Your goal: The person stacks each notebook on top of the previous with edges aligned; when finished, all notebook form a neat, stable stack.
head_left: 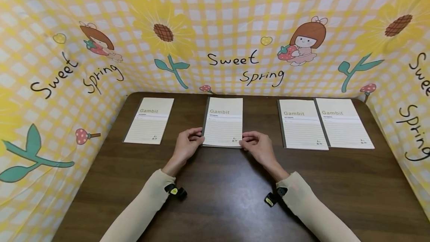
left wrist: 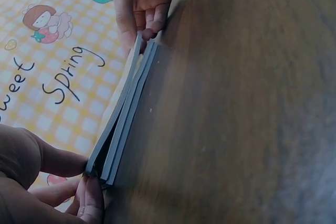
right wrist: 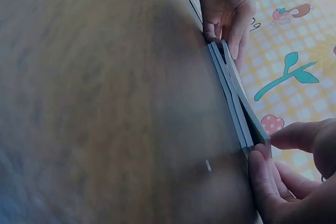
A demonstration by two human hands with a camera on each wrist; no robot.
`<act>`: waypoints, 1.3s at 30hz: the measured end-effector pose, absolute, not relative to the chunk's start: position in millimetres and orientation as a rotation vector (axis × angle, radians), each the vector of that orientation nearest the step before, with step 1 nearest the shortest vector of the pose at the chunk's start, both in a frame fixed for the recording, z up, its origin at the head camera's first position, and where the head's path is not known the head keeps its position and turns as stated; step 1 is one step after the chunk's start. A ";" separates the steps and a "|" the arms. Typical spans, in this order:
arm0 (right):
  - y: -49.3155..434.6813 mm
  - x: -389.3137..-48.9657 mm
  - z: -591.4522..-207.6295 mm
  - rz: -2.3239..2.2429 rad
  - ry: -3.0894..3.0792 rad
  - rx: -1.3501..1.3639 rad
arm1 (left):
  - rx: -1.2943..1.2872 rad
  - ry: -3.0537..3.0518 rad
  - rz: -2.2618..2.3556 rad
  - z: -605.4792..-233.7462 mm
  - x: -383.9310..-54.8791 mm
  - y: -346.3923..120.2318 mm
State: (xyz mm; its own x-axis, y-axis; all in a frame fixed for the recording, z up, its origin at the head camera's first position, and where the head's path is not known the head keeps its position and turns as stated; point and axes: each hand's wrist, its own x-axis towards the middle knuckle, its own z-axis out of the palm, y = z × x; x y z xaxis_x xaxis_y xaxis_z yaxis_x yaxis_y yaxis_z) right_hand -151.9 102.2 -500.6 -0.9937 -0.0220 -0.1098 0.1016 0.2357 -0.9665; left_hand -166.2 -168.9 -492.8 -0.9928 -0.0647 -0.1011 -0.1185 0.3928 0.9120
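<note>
A small stack of cream "Gambit" notebooks lies mid-table, dark spines to the left. Its top notebook point(head_left: 223, 122) has its near edge raised, leaving a narrow gap above the lower notebooks point(left wrist: 126, 121) in the left wrist view. My left hand point(head_left: 187, 143) pinches the top notebook's near left corner, thumb over it and fingers at its edge. At the near right corner my right hand point(head_left: 260, 145) pinches it the same way. The right wrist view shows the raised notebook edge point(right wrist: 247, 106) between both hands.
One notebook point(head_left: 149, 120) lies alone on the left. On the right, a notebook point(head_left: 303, 124) sits against another notebook point(head_left: 345, 122). All rest on the dark wooden table point(head_left: 221, 189). A yellow checked cloth point(head_left: 235, 21) hangs around the back and sides.
</note>
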 end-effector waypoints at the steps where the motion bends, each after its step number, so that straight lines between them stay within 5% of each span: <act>1: 102.6 -152.1 -500.7 -1.867 2.399 0.069 | -0.168 2.588 1.693 -492.8 -165.8 -168.8; 39: 102.0 -152.2 -495.5 -1.618 2.559 -0.035 | -0.075 2.719 1.522 -492.0 -160.6 -171.2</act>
